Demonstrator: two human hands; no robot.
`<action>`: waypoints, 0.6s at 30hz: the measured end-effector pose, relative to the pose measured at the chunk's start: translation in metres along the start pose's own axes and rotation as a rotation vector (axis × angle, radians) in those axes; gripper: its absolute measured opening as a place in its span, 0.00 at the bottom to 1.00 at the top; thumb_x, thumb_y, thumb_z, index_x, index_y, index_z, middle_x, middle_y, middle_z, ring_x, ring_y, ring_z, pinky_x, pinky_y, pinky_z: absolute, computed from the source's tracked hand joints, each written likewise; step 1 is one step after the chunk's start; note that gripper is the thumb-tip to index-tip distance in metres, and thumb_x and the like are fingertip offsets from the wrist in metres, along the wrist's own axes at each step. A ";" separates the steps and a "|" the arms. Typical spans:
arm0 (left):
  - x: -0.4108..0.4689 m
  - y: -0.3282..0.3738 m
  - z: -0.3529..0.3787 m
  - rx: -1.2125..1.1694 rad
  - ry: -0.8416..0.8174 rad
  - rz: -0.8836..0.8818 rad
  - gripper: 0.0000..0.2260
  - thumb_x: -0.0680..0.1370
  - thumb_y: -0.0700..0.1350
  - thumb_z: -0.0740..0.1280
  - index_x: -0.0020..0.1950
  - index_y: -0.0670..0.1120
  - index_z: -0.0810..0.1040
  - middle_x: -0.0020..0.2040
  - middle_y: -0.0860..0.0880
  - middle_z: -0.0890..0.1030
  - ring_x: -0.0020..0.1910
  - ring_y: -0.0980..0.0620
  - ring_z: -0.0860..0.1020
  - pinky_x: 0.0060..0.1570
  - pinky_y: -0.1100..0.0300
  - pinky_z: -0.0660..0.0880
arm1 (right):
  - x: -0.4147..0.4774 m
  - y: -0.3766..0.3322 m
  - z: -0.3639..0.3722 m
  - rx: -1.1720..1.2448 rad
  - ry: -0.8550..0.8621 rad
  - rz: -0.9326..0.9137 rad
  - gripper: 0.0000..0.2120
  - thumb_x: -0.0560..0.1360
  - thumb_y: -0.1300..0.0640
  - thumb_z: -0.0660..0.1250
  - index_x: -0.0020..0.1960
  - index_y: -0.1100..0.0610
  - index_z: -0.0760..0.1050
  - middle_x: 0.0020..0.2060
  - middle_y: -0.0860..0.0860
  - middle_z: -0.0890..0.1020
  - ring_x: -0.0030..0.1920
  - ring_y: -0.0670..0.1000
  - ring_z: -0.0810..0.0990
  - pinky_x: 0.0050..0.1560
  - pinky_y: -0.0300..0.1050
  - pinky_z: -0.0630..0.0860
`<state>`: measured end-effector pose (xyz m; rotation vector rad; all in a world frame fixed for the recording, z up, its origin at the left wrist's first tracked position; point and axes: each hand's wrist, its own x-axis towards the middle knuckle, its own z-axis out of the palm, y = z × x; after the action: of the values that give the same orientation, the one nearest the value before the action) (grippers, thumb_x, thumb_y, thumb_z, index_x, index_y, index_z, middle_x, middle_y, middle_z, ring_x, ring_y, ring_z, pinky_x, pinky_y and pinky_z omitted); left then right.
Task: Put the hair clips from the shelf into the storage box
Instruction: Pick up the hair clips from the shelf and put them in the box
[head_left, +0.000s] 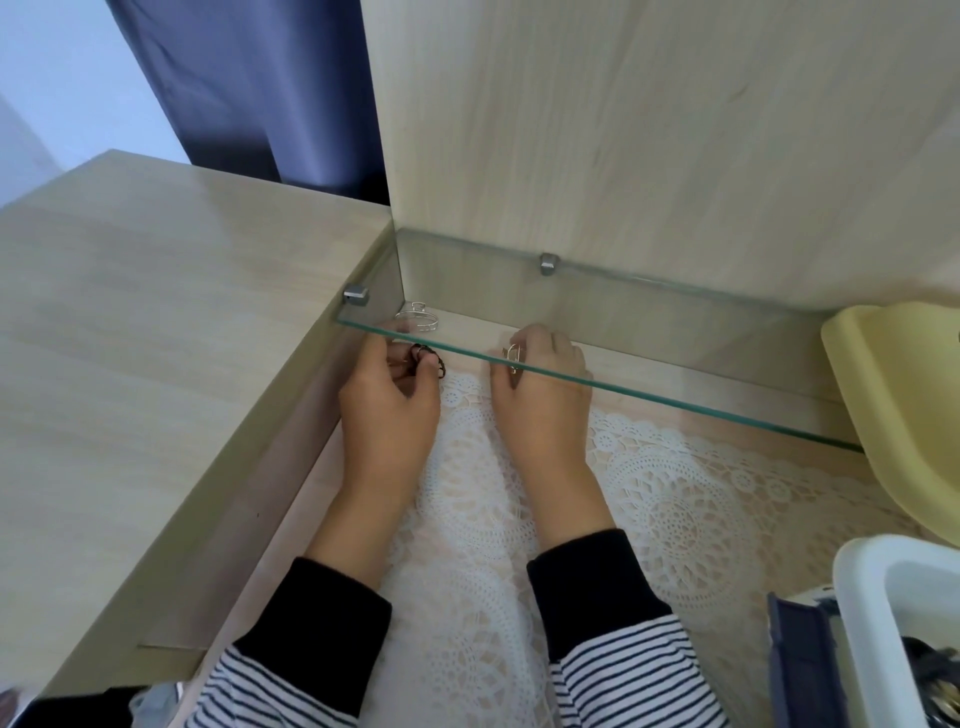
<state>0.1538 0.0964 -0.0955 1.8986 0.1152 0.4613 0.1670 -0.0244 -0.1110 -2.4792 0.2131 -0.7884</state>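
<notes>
Left hand (389, 410) pinches a dark clip (428, 358), right hand (540, 395) a silver clip (513, 356): light, stiff, slippery wire, best gripped mid-body.

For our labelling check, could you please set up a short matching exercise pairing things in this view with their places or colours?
Things:
1. silver wire clip
2. dark clip
3. lace mat
4. yellow container

Descriptions:
A. white, under both forearms
B. at the right edge, beside the glass shelf's end
C. at the left hand's fingertips
D. alone in the shelf's back left corner

Pairs: 1-D, 2-C, 3-A, 4-B
</notes>
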 end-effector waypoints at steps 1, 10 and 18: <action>0.001 0.001 0.000 -0.047 0.005 -0.050 0.06 0.76 0.39 0.68 0.51 0.46 0.78 0.43 0.52 0.82 0.42 0.61 0.80 0.44 0.70 0.76 | 0.000 0.000 -0.001 0.019 -0.004 -0.009 0.07 0.74 0.55 0.67 0.44 0.59 0.74 0.39 0.54 0.77 0.40 0.55 0.73 0.39 0.48 0.70; -0.003 0.009 -0.013 -0.198 -0.123 -0.183 0.05 0.77 0.38 0.67 0.52 0.42 0.80 0.45 0.46 0.84 0.42 0.57 0.81 0.45 0.69 0.75 | -0.020 -0.015 -0.021 0.227 -0.087 0.074 0.08 0.74 0.67 0.62 0.52 0.61 0.73 0.39 0.55 0.76 0.39 0.53 0.74 0.38 0.41 0.68; -0.031 0.033 -0.041 -0.274 -0.400 -0.295 0.07 0.79 0.36 0.64 0.50 0.47 0.77 0.40 0.48 0.81 0.40 0.57 0.79 0.46 0.67 0.76 | -0.054 -0.030 -0.064 0.266 -0.245 0.228 0.13 0.77 0.64 0.60 0.60 0.60 0.74 0.50 0.56 0.78 0.51 0.54 0.76 0.45 0.36 0.65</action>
<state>0.1057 0.1110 -0.0604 1.6346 0.0620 -0.1028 0.0857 -0.0108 -0.0770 -2.2241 0.2765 -0.3856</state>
